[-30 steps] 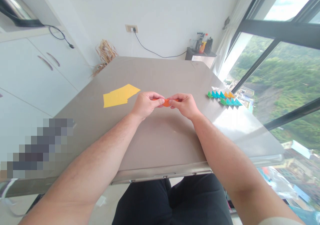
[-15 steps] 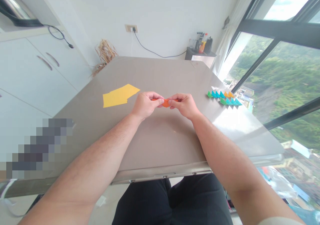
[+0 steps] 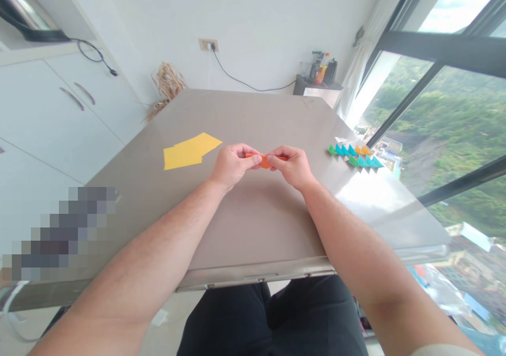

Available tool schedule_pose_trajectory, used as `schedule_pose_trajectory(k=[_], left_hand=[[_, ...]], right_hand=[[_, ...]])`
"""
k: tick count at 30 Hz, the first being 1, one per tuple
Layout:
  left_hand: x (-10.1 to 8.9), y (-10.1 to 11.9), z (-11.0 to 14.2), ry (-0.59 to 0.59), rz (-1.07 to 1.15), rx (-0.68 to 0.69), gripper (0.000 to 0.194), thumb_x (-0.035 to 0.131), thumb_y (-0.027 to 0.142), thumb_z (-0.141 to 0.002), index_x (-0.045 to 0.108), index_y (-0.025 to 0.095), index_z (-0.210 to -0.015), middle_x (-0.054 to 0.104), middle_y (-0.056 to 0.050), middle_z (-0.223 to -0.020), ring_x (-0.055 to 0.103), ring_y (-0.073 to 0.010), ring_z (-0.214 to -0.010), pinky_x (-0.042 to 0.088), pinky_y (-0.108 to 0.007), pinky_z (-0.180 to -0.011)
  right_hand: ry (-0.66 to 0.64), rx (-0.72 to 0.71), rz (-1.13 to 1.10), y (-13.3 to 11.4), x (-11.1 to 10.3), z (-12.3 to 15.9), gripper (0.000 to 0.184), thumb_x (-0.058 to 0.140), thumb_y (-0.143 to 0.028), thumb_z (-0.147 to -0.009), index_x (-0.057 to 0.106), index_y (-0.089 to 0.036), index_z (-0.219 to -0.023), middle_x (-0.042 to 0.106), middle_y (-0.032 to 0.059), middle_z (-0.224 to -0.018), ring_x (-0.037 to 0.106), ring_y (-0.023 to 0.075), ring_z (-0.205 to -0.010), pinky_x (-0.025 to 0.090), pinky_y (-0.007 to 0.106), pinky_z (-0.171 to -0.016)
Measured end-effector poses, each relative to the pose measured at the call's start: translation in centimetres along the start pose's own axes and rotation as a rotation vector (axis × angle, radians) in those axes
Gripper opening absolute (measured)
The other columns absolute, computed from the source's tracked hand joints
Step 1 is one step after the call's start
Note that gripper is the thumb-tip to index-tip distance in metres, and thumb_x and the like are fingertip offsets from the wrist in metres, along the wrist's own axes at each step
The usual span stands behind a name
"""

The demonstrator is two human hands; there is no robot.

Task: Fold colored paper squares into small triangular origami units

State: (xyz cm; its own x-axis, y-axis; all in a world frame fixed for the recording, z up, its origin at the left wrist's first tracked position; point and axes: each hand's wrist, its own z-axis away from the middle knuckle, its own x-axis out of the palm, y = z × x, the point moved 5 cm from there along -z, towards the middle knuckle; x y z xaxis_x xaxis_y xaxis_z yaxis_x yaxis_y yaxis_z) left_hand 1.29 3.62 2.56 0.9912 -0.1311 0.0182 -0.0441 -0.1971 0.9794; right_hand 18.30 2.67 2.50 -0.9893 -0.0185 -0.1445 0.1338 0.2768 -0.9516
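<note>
A small folded piece of orange paper (image 3: 265, 162) is held up over the middle of the table, pinched from both sides. My left hand (image 3: 234, 165) grips its left end between thumb and fingers. On the other end, my right hand (image 3: 293, 166) has the same kind of pinch, with the two thumbs close together. Most of the paper is covered by my fingers, so its full shape is hidden. To the left of my hands lie overlapping sheets of yellow paper (image 3: 190, 151), flat on the table.
Several folded paper boats (image 3: 351, 149) in green, blue and orange stand in two rows at the table's (image 3: 261, 224) right side, by the window. A small dark cabinet (image 3: 316, 86) with bottles is beyond the far edge. Dried stalks (image 3: 168, 85) stand behind the far left corner.
My hands keep their pinch on the orange paper and stay almost in place. A little more of the orange paper's ends shows past my thumbs. The yellow sheets and boats have not moved.
</note>
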Motion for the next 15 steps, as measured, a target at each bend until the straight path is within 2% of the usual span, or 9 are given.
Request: schedule_pose_trajectory(k=[8,15], left_hand=[[-0.18,-0.31,-0.24,0.007,0.073,-0.035,0.028,0.087,0.036,-0.066,0.075,0.013,-0.077,0.076,-0.008,-0.083,0.074,-0.0223,-0.079,0.064,-0.041,-0.079],[-0.29,-0.18,-0.18,0.007,0.030,-0.039,0.034,0.088,0.042,-0.066,0.077,0.013,-0.079,0.077,-0.009,-0.083,0.074,-0.0226,-0.079,0.064,-0.043,-0.081]], right_hand=[[0.008,-0.016,0.019,-0.22,-0.06,0.08,0.014,0.073,-0.035,-0.075,0.072,-0.021,-0.074,0.070,0.0007,-0.070,0.064,0.0146,-0.066,0.053,0.029,-0.065],[-0.006,-0.022,0.022,0.11,-0.08,0.03,0.012,0.071,-0.033,-0.076,0.072,-0.021,-0.075,0.071,0.0008,-0.073,0.064,0.0148,-0.065,0.052,0.030,-0.064]])
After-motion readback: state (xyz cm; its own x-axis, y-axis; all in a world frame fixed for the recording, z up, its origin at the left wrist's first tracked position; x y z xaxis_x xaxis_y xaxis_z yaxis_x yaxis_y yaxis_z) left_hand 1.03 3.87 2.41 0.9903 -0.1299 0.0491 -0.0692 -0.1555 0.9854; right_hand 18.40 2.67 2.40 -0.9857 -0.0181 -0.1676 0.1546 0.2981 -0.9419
